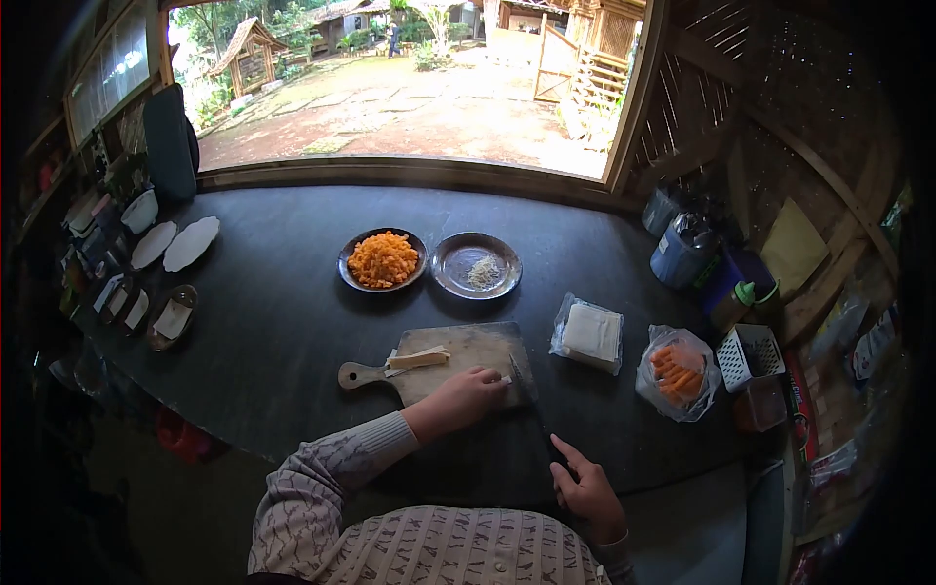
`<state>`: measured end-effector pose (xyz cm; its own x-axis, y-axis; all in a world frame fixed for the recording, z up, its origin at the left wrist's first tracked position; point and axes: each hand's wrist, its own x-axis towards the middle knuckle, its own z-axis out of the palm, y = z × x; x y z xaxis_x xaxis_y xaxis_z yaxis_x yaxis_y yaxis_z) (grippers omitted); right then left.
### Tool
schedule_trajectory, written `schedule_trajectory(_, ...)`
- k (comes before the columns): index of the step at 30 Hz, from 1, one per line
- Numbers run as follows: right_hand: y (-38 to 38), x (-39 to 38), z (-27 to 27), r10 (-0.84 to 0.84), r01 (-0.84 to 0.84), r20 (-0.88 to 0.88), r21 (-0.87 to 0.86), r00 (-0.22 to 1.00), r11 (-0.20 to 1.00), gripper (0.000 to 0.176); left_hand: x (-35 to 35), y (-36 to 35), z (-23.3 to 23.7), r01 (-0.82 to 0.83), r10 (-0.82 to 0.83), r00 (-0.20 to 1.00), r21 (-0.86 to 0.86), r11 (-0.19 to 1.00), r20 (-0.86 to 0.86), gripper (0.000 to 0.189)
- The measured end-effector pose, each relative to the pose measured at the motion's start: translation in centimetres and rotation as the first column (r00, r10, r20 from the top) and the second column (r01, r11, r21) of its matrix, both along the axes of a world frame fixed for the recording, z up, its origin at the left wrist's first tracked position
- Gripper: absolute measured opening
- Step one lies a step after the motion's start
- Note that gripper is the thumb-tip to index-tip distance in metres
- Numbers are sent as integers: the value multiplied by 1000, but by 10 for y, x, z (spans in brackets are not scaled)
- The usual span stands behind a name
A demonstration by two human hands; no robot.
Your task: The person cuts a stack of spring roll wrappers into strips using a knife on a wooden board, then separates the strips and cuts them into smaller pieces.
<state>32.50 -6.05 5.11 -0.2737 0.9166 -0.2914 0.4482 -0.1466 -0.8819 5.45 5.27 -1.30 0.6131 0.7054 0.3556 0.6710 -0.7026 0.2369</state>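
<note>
Head view shows your left hand (466, 394) over the right part of the wooden cutting board (463, 339), its fingers bent together with a small pale piece (506, 378) at their tips, though I cannot tell whether they grip it. Your right hand (589, 495) is closed around the knife (524, 376), index finger extended, with the blade at the board's right edge, just beside your left fingertips. Pale strips (419, 360) lie on the board's left part, near its handle, and beyond it stand two plates, one heaped with orange pieces (384, 259), the other holding pale shreds (484, 273).
</note>
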Motion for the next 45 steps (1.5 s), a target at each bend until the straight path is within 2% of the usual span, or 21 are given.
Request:
schedule_trajectory(1, 2, -1, 0, 5, -5, -18, 0, 1000, 1000, 49, 1, 1, 3, -2, 2, 1000, -1, 1000, 1, 27)
schedule_trajectory(3, 5, -3, 1, 17, -17, -31, 2, 999, 1000, 48, 2, 4, 13, 53, -51, 986, 12, 999, -157, 23)
schedule_trajectory(4, 6, -4, 2, 23, -23, -28, 4, 999, 1000, 47, 3, 6, 13, 48, -45, 987, 13, 999, -154, 23)
schedule_trajectory(6, 8, -7, 4, 33, -33, -24, 4, 999, 999, 46, 4, 9, 11, 8, -23, 976, -69, 998, -216, 21)
schedule_trajectory(10, 8, -8, 4, 65, -64, -15, 15, 998, 998, 47, 6, 4, 12, 49, -43, 975, 22, 999, -218, 26)
schedule_trajectory(12, 7, -7, 4, 52, -52, -7, 26, 999, 998, 46, 9, -1, 16, -38, 35, 988, -21, 999, -149, 36)
schedule_trajectory(15, 6, -9, 10, 61, -63, 47, 59, 997, 996, 47, 12, -9, 21, -73, 73, 989, 2, 997, -125, 45)
schedule_trajectory(24, 6, -12, 16, 64, -71, 107, 63, 992, 995, 45, 12, -8, 14, -53, 53, 997, 2, 999, -64, 48)
schedule_trajectory(29, 10, -10, 25, 97, -109, 138, 82, 986, 991, 43, 13, -11, 16, -62, 62, 995, 2, 998, -84, 48)
schedule_trajectory(33, 14, -10, 33, 148, -152, 148, 19, 978, 988, 47, 14, -12, 18, -78, 75, 993, -22, 997, -95, 48)
schedule_trajectory(39, 17, -23, 13, 127, -165, 188, 205, 974, 965, 40, 15, -15, 23, -89, 79, 993, -105, 990, -92, 51)
schedule_trajectory(42, 23, -27, 9, 125, -175, 182, 291, 975, 941, 39, 14, -14, 20, -89, 83, 993, -72, 993, -88, 51)
schedule_trajectory(44, 29, -21, 20, 128, -128, 57, -2, 990, 992, 41, 13, -15, 17, -93, 88, 993, -64, 994, -79, 51)
schedule_trajectory(45, 30, -16, 23, 144, -142, 61, -28, 988, 989, 42, 13, -14, 17, -99, 95, 993, -59, 993, -65, 51)
